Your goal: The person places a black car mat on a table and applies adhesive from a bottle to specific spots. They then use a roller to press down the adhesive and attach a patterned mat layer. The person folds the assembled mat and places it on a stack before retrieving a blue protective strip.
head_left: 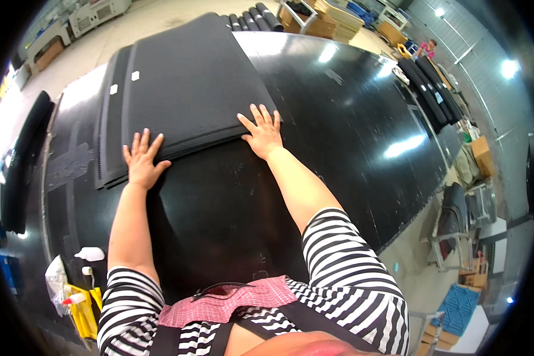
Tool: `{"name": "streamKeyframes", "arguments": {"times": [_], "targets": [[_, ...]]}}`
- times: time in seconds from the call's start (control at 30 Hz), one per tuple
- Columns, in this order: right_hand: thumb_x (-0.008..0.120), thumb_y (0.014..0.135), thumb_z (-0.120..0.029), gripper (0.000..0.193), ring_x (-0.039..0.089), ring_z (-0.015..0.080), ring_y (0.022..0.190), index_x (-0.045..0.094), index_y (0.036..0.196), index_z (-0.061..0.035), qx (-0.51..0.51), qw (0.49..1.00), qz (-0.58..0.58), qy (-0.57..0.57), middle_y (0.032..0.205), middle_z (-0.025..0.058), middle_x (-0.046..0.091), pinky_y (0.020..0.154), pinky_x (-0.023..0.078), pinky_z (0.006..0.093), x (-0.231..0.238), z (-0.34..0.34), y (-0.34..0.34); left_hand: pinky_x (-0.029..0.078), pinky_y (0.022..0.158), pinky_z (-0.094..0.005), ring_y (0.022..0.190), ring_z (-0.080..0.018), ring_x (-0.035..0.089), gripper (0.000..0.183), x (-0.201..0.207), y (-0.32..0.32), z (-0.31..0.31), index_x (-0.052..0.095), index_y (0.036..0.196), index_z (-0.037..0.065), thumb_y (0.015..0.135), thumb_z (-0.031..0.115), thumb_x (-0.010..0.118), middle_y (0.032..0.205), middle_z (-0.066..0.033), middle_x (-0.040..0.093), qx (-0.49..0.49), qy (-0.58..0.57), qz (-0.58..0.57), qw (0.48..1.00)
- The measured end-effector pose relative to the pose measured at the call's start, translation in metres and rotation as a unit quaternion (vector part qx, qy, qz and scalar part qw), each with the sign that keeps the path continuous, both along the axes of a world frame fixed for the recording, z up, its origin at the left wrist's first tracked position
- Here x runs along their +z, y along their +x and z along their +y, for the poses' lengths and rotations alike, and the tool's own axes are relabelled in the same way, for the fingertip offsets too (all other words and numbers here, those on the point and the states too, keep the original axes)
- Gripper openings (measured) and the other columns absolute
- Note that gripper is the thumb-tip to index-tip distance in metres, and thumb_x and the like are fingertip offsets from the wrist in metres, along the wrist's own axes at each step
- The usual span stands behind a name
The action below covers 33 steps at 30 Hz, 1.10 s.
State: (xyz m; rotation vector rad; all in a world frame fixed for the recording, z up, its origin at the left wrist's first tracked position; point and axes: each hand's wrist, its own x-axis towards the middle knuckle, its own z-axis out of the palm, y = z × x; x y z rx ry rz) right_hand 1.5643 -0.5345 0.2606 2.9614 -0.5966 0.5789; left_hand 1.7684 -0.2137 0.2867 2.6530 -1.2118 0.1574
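Observation:
A stack of large black sheets point(196, 83), like thin mats, lies on a glossy black table point(350, 178). Two small white labels point(135, 76) show near its left side. My left hand point(142, 163) rests with spread fingers at the near left part of the stack, its thumb along the front edge. Over at the near right corner, my right hand point(262, 133) lies flat, its fingers spread on the top sheet. Neither hand grips anything. Beneath the top sheet, several layered edges show along the front.
A white squeeze bottle point(90, 254) and a yellow holder point(84, 314) are by my left arm. Black rolls point(258, 18) stand beyond the table, with more dark rolls point(424, 95) at the far right. Another person point(427, 47) is in the distance. A metal-framed cart point(451, 222) stands right of the table.

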Motion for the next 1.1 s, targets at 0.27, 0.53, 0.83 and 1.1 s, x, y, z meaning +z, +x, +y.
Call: {"name": "streamKeyframes", "arguments": {"times": [0.27,0.53,0.83,1.1], "targets": [[0.073,0.086,-0.029,0.077,0.024,0.0395,0.151,0.039,0.154,-0.0152,0.140,0.968,-0.031,0.206,0.161,0.0207,0.030,0.122,0.021,0.0538,0.057,0.157,-0.143,0.003,0.123,-0.0589,0.157,-0.0294,0.007,0.087,0.008,0.012,0.027,0.034,0.157,0.037,0.082,0.047,0.077,0.169,-0.0065,0.015,-0.004,0.042,0.036,0.998],[0.071,0.083,-0.010,0.051,0.054,0.0392,0.126,0.061,0.132,-0.0085,-0.324,0.915,-0.193,0.141,0.136,0.0193,0.057,0.107,0.044,0.0472,0.019,0.317,-0.545,0.027,0.111,-0.0580,0.149,-0.0316,0.027,0.062,0.022,-0.118,-0.018,0.044,0.149,0.021,0.092,0.031,0.069,0.161,-0.0101,0.035,0.068,0.051,-0.075,0.994],[0.069,0.086,-0.015,0.052,0.055,0.0344,0.125,0.058,0.137,-0.0125,-0.415,0.810,-0.168,0.380,0.137,0.0144,0.054,0.106,0.046,0.0436,-0.043,0.529,-0.649,0.013,0.119,-0.0648,0.153,-0.0377,0.022,0.056,0.013,-0.445,0.089,0.056,0.142,0.020,0.088,0.023,0.071,0.164,-0.0144,0.029,-0.496,0.027,0.016,0.868],[0.068,0.089,-0.033,0.056,0.052,0.0355,0.131,0.057,0.140,-0.0147,-0.503,0.639,-0.058,0.579,0.143,0.0156,0.053,0.109,0.045,0.0444,-0.117,0.627,-0.744,0.006,0.121,-0.0641,0.152,-0.0336,0.025,0.059,-0.029,-0.561,0.112,0.062,0.135,0.025,0.080,0.037,0.078,0.161,-0.0113,0.037,-0.633,0.215,0.019,0.743]]}}
